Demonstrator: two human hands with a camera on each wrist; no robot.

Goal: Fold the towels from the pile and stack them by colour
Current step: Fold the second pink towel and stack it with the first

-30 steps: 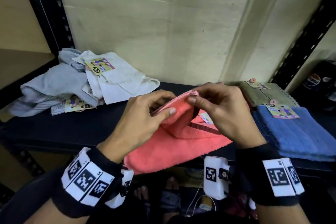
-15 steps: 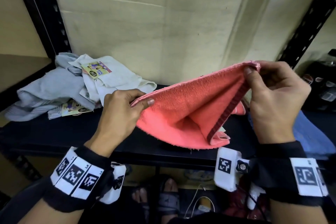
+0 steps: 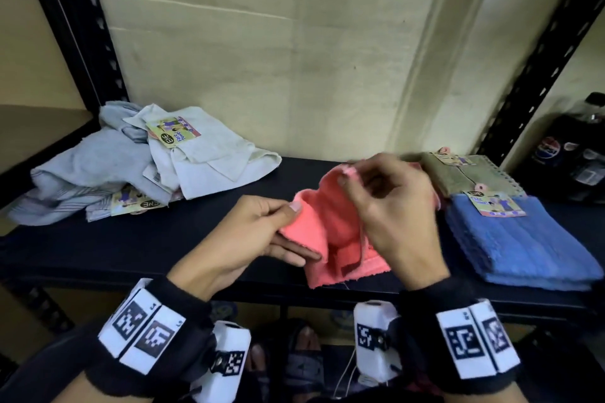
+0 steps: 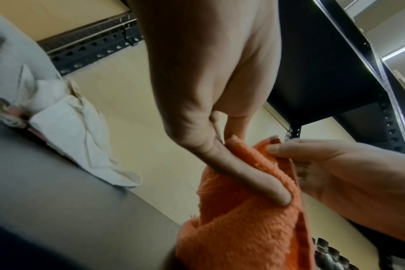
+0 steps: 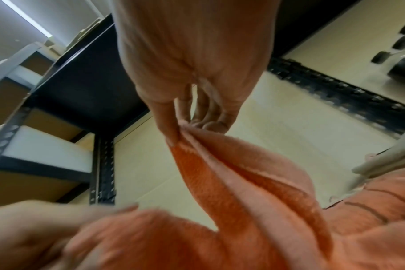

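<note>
A coral-pink towel (image 3: 330, 232) is held over the front of the dark shelf (image 3: 163, 239), its lower part resting on the shelf. My left hand (image 3: 262, 232) pinches its left edge between thumb and fingers; the left wrist view shows the thumb (image 4: 250, 175) pressed into the towel (image 4: 243, 228). My right hand (image 3: 389, 206) pinches the top corner, seen as pinched fingertips (image 5: 173, 135) on the towel (image 5: 243, 210) in the right wrist view. The unfolded pile of pale blue and white towels (image 3: 131, 160) lies at the back left.
A folded blue towel stack (image 3: 520, 242) sits at the right, with a folded olive towel (image 3: 465, 173) behind it. Dark bottles (image 3: 569, 157) stand at the far right. Black slotted uprights (image 3: 72, 26) frame the shelf. A bare stretch of shelf lies between pile and hands.
My right hand has swung the raised corner down and leftward toward the left hand, so the spread towel is now doubled over. The towel has dropped lower onto the shelf.
</note>
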